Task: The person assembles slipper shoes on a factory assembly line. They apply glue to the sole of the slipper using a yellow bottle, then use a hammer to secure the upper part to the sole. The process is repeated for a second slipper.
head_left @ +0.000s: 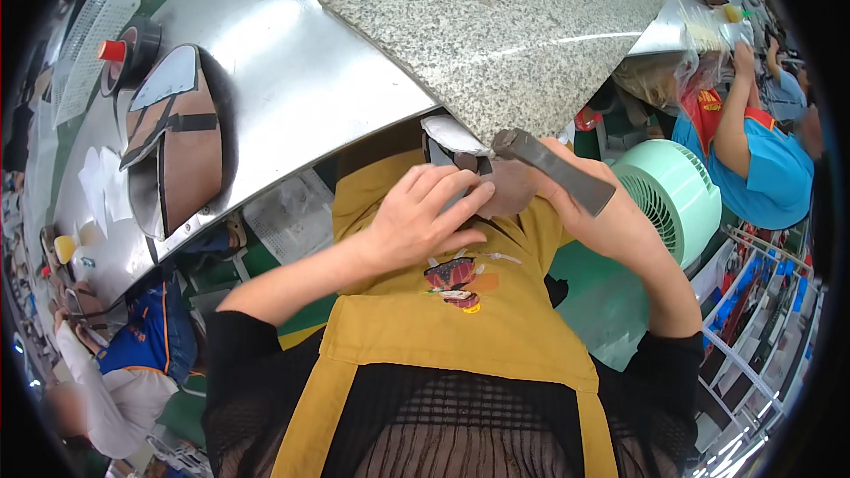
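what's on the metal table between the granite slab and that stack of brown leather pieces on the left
In the head view, nothing lies there: between the granite slab and the brown leather pieces, the metal table shows only bare, shiny surface.

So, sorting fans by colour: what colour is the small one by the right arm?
Mint green fan, clearest in the head view.

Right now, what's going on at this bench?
A person in a mustard apron works at the edge of a metal table, below a granite slab. The left hand presses a brown shoe-upper piece against their front, while the right hand holds a flat grey metal tool over it. More cut upper pieces lie on the table's left.
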Tool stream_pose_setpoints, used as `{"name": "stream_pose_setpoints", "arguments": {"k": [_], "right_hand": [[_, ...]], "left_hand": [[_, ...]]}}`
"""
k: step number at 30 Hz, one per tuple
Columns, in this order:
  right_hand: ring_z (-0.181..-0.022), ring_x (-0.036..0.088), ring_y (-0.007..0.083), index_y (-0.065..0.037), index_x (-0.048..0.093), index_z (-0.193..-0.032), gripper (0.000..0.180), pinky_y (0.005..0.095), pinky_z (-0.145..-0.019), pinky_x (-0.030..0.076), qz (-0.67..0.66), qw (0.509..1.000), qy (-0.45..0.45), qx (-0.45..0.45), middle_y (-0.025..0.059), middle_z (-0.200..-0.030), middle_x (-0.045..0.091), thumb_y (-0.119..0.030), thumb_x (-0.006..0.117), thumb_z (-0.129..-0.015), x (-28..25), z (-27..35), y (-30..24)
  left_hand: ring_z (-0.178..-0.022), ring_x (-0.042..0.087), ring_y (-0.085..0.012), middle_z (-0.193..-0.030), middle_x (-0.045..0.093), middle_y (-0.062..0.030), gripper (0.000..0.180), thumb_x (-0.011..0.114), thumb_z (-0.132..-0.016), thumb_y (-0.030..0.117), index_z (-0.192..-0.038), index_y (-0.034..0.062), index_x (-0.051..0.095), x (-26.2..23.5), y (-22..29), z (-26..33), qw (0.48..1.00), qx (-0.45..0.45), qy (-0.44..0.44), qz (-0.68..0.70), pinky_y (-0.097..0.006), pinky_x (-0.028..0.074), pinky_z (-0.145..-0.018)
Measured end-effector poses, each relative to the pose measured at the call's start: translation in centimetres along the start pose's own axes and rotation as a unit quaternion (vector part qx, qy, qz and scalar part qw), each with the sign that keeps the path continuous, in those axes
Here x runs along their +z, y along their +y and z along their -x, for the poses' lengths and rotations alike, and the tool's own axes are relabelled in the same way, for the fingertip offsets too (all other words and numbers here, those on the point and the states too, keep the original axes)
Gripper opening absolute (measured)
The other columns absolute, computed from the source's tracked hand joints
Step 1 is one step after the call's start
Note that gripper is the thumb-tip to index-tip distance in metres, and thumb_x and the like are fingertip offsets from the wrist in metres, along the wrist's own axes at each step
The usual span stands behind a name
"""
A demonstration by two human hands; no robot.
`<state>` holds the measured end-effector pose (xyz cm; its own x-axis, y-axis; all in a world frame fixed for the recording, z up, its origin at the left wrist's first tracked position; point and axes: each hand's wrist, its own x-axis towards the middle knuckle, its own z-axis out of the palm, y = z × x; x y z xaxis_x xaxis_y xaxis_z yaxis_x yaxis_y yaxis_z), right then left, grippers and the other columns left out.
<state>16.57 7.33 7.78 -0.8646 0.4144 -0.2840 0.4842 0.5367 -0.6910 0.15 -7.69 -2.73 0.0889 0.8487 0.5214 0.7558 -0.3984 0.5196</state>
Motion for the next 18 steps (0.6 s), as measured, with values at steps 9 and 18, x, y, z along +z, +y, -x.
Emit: {"name": "stream_pose_setpoints", "arguments": {"k": [9,18], "right_hand": [[-0.083,0.060,0.0318,0.000,0.056,-0.115,0.024,0.0362,-0.076,0.047,-0.009,0.997,0.071,-0.022,0.0186,-0.094,0.060,-0.013,0.049,-0.095,0.1,1.6,1.8],[-0.073,0.057,0.0237,-0.004,0.057,-0.113,0.028,0.0339,-0.065,0.046,0.051,0.976,0.207,-0.036,0.0084,-0.080,0.054,-0.024,0.053,-0.094,-1.5,-1.9,5.6]], "left_hand": [[-0.085,0.059,-0.0263,-0.102,0.057,-0.0087,0.043,0.063,-0.069,-0.004,-0.110,0.0078,0.063,2.1,1.6,0.6,0.995,-0.078,0.062,-0.012,-0.034,0.051,-0.069],[-0.082,0.059,-0.0227,-0.093,0.059,-0.0041,0.038,0.059,-0.068,-0.004,-0.103,0.0101,0.066,-0.2,1.1,1.0,0.989,-0.090,0.115,-0.030,-0.031,0.051,-0.065]]}}
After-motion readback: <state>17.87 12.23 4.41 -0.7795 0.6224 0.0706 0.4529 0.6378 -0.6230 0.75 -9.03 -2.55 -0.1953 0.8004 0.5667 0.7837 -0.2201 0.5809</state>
